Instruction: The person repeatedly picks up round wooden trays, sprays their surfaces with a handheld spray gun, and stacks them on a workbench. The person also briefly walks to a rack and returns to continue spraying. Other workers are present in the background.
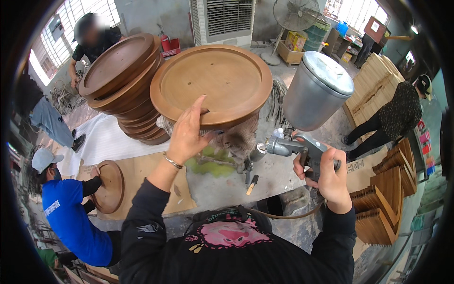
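Note:
My left hand [186, 135] grips the near rim of a round brown wooden tray top [208, 78], fingers over the edge and thumb spread to one side. The tray top has a raised border and a few small holes, and rests on a cloth-covered support [239, 137]. In my right hand [332, 174] is a grey metal spray gun [283, 147], its nozzle pointing left, below the tray top's right side. A large silver paint cup [309, 97] with a whitish lid sits above the gun. Whether the trigger is pressed I cannot tell.
Left of the tray top stands a tall stack of similar round tops [127, 90]. A hose [283, 217] runs from the gun. A small brush [252, 185] lies nearby. Co-workers stand left and right; one in blue [75, 213] handles another round top [109, 187]. Wooden pieces [378, 203] lean at right.

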{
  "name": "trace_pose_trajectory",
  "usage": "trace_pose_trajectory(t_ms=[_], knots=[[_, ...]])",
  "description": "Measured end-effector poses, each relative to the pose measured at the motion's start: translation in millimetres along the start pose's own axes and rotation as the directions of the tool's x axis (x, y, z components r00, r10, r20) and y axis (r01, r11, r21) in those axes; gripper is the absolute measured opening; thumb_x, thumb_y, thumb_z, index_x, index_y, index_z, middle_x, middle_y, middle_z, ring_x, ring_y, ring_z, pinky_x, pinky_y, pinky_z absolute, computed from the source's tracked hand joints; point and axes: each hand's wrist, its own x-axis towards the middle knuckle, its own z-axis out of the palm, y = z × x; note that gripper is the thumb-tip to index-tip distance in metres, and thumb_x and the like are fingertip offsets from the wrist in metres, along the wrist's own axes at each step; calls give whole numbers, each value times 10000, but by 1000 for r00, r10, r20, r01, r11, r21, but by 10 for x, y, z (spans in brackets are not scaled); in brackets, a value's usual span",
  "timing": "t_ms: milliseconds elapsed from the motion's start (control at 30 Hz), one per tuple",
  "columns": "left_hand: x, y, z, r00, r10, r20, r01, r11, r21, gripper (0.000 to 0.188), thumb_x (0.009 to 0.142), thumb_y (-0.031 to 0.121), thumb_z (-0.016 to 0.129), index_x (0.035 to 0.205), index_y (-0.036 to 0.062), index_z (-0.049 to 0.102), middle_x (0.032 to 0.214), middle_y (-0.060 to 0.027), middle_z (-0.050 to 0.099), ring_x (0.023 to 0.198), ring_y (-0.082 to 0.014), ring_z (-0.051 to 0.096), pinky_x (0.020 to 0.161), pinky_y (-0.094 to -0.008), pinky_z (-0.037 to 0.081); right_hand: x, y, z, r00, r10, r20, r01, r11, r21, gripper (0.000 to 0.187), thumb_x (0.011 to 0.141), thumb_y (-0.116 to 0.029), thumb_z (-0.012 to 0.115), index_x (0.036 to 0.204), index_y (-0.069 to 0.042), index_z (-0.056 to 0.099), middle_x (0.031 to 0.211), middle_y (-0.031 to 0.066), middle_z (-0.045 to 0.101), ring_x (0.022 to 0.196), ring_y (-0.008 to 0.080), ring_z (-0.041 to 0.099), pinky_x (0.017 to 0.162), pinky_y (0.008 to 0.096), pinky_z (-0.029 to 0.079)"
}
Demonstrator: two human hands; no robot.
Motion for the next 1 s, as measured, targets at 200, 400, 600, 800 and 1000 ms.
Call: trace_pose_trajectory(t_ms=[200,400,600,800,1000], knots=[[93,-557,-612,983,-65,172,59,997,41,1162,617,132,970,1588,45,338,1166,-174,699,1142,-374,660,1006,-453,533,40,-16,-140,983,-39,-181,23,995,-94,724,1107,-609,402,1419,5,624,784,54,621,661,86,535,473,202,302],[-21,-246,-37,987,-144,-69,145,989,13,1122,652,90,947,1584,32,325,1262,-193,665,1162,-348,672,1015,-438,543,40,-11,-43,990,49,-130,-58,996,-68,741,1098,-640,388,1415,-14,627,782,51,622,634,80,522,462,198,292],[57,-224,-197,992,-49,114,46,998,32,1047,681,136,932,1557,33,367,1188,-182,701,1170,-387,650,1010,-458,526,30,-9,19,998,3,-67,-4,1000,-8,717,1097,-623,409,1403,-16,639,785,54,626,647,86,538,466,204,299],[41,-562,-476,992,5,124,-17,995,98,1021,699,118,927,1540,11,359,1277,-188,701,1279,-396,601,1076,-461,492,44,-14,-106,971,27,-237,-43,997,-64,614,1110,-553,479,1382,-37,671,802,27,623,682,79,534,501,207,322],[22,-23,187,997,43,-57,-41,998,39,1066,686,88,916,1569,1,324,1220,-173,699,1239,-405,607,1086,-469,470,-81,-31,35,998,17,-53,-18,1000,-20,784,1091,-656,370,1421,19,595,780,76,629,625,98,530,453,209,300]])
